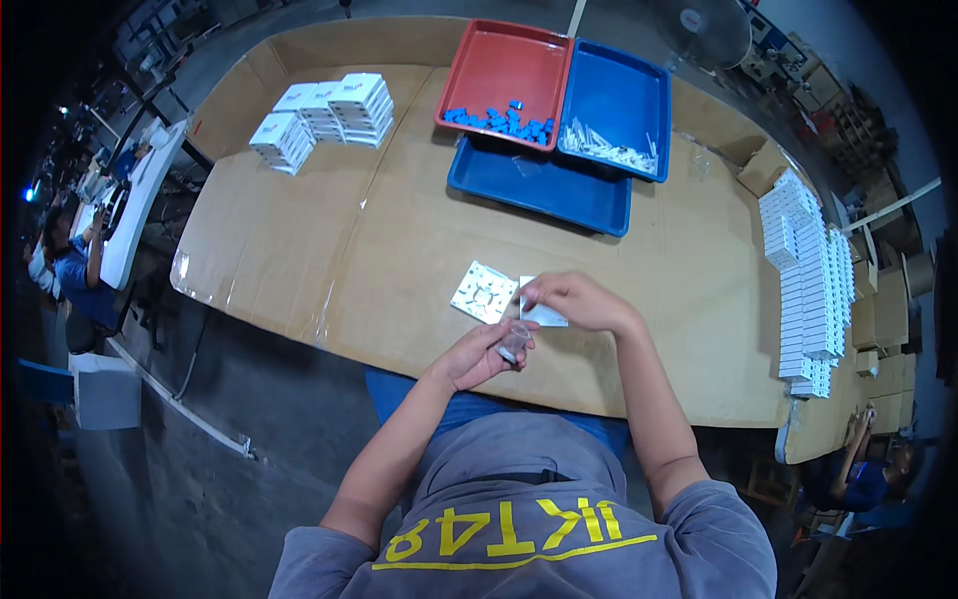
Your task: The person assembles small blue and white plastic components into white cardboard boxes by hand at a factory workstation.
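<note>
At the near edge of the cardboard-covered table, my left hand [477,357] is closed around a small clear plastic bag [513,341]. Something small and dark shows at the bottom of it. My right hand [577,301] hovers just above and to the right, fingers bent together in a pinch; whatever they hold, if anything, is too small to make out. Partly beneath that hand is a white flat piece [547,316], perhaps paper or card. Beside it, to the left, lies a white square panel [483,291] with dark markings.
A red tray [509,70] with blue pieces, a blue tray [617,95] with thin white pieces and a lower blue tray [539,190] stand at the back. White boxes are stacked at far left [334,108] and right [806,290]. Other people sit at both sides.
</note>
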`<action>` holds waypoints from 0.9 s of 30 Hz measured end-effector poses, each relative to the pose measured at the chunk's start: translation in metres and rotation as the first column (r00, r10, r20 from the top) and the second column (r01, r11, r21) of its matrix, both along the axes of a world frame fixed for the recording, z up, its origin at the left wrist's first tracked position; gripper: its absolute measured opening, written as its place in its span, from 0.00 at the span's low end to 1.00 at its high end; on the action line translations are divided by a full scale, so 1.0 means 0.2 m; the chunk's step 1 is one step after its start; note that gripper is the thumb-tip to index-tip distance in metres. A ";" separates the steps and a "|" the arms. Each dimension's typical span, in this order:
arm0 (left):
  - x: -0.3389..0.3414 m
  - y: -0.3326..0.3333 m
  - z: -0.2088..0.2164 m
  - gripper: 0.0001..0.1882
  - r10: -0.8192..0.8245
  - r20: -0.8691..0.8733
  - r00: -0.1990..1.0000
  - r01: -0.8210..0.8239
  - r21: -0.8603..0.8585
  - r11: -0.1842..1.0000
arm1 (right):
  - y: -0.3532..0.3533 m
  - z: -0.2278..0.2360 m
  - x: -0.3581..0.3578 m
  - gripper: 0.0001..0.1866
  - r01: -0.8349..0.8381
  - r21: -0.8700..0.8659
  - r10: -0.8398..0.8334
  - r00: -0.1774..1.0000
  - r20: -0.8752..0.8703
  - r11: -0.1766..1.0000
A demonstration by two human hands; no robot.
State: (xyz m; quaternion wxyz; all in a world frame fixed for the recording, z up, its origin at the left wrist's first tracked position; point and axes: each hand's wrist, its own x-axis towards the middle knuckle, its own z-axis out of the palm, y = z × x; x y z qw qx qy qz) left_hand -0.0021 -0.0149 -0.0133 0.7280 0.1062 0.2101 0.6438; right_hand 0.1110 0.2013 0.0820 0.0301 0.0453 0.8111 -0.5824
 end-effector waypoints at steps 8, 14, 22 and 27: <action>-0.01 0.03 0.00 0.30 -0.041 0.062 0.997 0.041 0.000 0.999 | 0.87 0.06 -0.41 0.11 0.724 0.477 -0.619 0.682 -0.389 0.498; -0.01 0.02 0.00 0.29 -0.025 0.065 0.998 0.025 0.007 1.000 | 1.09 0.06 -0.70 0.09 0.693 0.665 -0.682 0.631 -0.370 0.281; -0.01 0.01 0.05 0.29 -0.017 0.060 0.998 0.018 -0.011 1.000 | 1.16 -0.02 -0.90 0.11 0.570 0.810 -0.635 0.678 -0.370 0.137; -0.02 0.01 0.04 0.29 -0.031 0.069 0.997 0.032 -0.006 0.999 | 1.14 -0.05 -0.95 0.12 0.510 0.860 -0.560 0.708 -0.430 -0.015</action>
